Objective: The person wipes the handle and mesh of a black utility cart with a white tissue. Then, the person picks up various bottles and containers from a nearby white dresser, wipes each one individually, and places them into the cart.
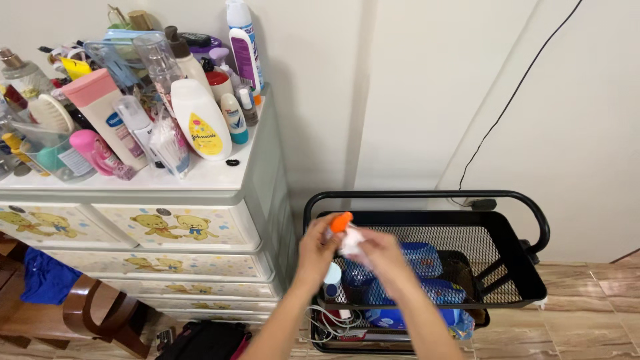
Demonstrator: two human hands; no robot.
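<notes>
My left hand (pixel 315 252) grips a small bottle with an orange cap (pixel 341 222) over the top shelf of a black mesh cart (pixel 513 273). My right hand (pixel 381 257) holds a crumpled white cloth or tissue (pixel 351 241) pressed against the bottle just below the cap. The bottle's body is mostly hidden by the two hands. A small light-blue capped item (pixel 332 279) sits just below my left hand.
Blue packs (pixel 421 257) lie on the cart's lower shelves, with white cables (pixel 327 321) at its left. A plastic drawer chest with bear pictures (pixel 167 227) stands to the left, its top crowded with lotion and spray bottles (pixel 200 120). A wooden chair (pixel 93 310) is at lower left.
</notes>
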